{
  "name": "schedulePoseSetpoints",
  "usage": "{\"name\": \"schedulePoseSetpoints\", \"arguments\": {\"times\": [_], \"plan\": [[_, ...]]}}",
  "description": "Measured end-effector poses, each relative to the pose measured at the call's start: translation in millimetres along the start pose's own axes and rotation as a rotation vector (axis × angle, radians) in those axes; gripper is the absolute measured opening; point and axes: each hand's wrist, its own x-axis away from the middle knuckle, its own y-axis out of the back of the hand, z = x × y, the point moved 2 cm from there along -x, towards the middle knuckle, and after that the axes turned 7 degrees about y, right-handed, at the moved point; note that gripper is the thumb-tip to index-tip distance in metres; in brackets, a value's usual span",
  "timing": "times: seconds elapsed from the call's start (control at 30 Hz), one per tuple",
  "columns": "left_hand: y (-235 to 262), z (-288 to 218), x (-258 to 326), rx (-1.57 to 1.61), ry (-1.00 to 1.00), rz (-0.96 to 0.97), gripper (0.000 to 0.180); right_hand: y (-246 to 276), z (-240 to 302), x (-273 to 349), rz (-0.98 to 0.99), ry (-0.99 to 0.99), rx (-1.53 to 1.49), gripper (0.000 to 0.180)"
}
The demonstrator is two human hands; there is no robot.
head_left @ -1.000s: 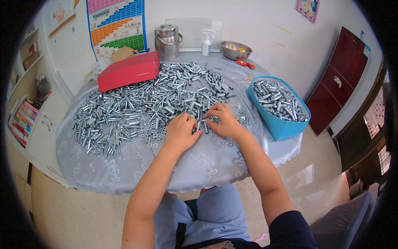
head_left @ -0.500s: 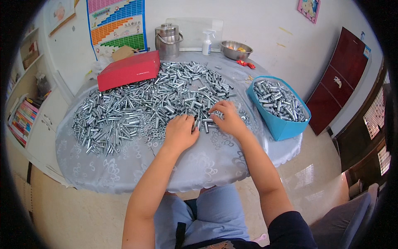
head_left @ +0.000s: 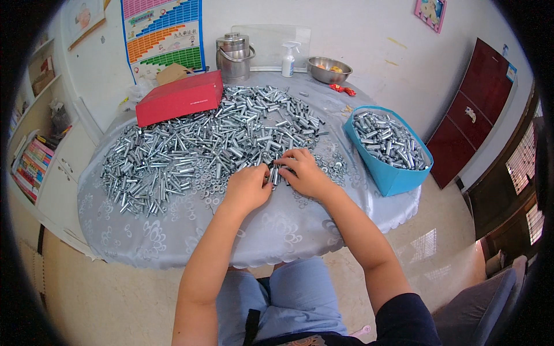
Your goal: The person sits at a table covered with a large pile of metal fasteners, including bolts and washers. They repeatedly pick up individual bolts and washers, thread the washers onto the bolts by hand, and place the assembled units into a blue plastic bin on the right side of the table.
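From my view, both hands' fingers curl partly closed; whether either the left grip (head_left: 248, 189) or right grip (head_left: 307, 174) has hold, I can't tell. Metal tubes (head_left: 274, 175) lie between them, equally near, long axes pointing from the counter's (head_left: 277, 236) near edge.

tube pile (head_left: 213, 135) on table (head_left: 277, 230); box (head_left: 182, 99) at back left; tub (head_left: 398, 179) at right, more tubes (head_left: 389, 139) inside

You are in what looks like a room of a home: a silvery patterned tablecloth (head_left: 277, 239) spreads before you, a colourful chart (head_left: 164, 43) and a pink-framed picture (head_left: 430, 12) hang on pale walls (head_left: 369, 34), books (head_left: 33, 164) line a shelf (head_left: 41, 85) to your left, and a grey padded chair (head_left: 476, 311) stands at your right.
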Motion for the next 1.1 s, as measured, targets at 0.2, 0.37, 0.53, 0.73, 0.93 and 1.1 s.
{"name": "schedulePoseSetpoints", "arguments": {"times": [0.2, 0.37, 0.53, 0.73, 0.93, 1.1], "plan": [[-3.7, 3.7, -0.5, 0.048, 0.017, 0.014, 0.020, -6.3, -8.9, 1.6, -0.010, -0.037, -0.056, 0.019], [-2.6, 4.0, -1.3, 0.073, 0.036, 0.030, 0.020, -5.7, -13.6, 1.4, -0.004, -0.045, -0.088, 0.016], [-5.3, 3.2, -1.2, 0.012, 0.078, 0.014, 0.019, -8.9, -9.1, 1.8, 0.010, -0.105, -0.071, 0.017], [-10.7, 4.3, -0.7, -0.061, 0.056, -0.062, 0.016, -8.5, -6.4, 1.7, 0.059, -0.139, -0.089, 0.019], [-14.8, 6.5, -3.1, -0.070, 0.046, -0.090, 0.016, -11.8, -12.8, 3.3, 0.032, -0.135, -0.126, 0.017], [-15.5, 12.1, -4.5, 0.047, 0.067, -0.103, 0.018, -10.7, -10.3, 1.2, 0.019, -0.138, -0.123, 0.014]]}}
